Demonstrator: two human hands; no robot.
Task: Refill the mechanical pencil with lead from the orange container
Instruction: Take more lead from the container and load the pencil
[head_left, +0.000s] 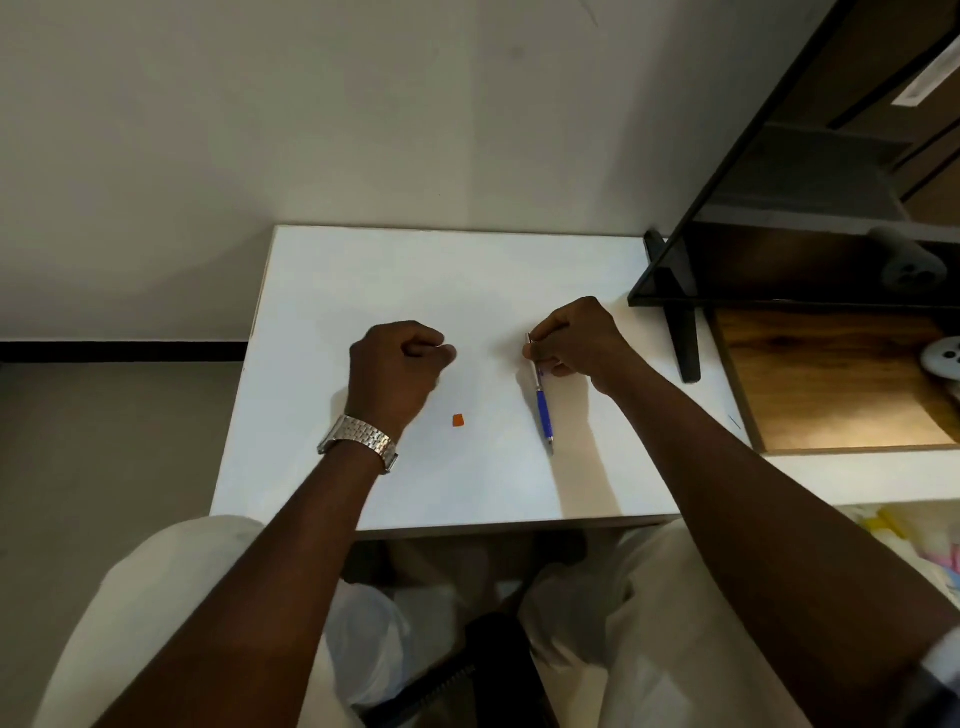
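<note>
Currently right hand (574, 340) pinches mechanical pencil (541, 402) at its upper end, tip toward table's (332, 270) near edge. Left hand (397, 364) clenched, contents unclear. Orange piece (458, 420) lies between, untouched.

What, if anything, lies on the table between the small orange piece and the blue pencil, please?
Nothing: in the head view, the white table is bare between the orange piece and the blue pencil.

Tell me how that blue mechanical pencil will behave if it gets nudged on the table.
The mechanical pencil looks slim and round, so it would probably roll on the smooth white table. It seems rigid and light. The right hand grips only its upper end, so its tip could swing if bumped.
</note>
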